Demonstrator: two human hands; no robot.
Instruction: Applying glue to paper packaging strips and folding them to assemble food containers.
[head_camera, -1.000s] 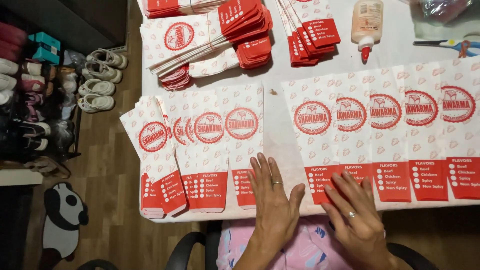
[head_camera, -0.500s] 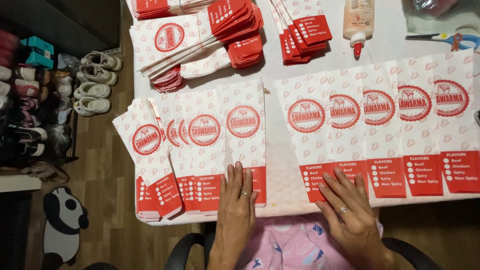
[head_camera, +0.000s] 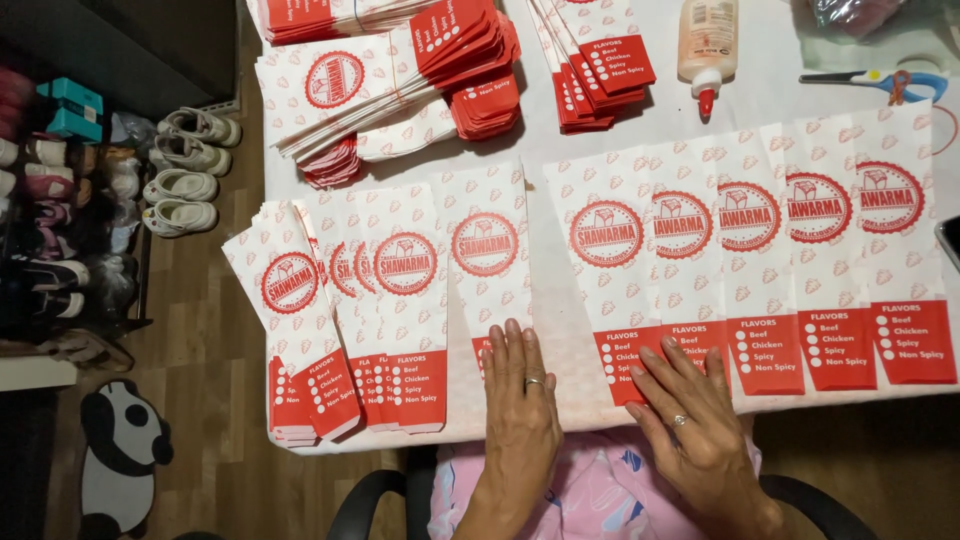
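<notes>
Nearest us, our left hand (head_camera: 522, 400) lies flat, fingers (head_camera: 512, 345) straight and close together, pressing the red bottom edge of a single bag (head_camera: 487, 262) at the table's (head_camera: 560, 300) near edge. Our right hand (head_camera: 688, 405) is flat too, fingers (head_camera: 668, 362) slightly spread, on the red end of the first bag (head_camera: 607, 270) in the overlapped row (head_camera: 760, 250) running right. Neither hand grips anything.

The risk, as we judge it: a sideways push by either palm could skew the bags or drag the row out of its even overlap, and the near ends could slip off the edge.

To the left sits a fanned pile (head_camera: 345, 320). Farther back lie bundled stacks (head_camera: 400, 70), a glue bottle (head_camera: 707, 45) and scissors (head_camera: 880, 82).
</notes>
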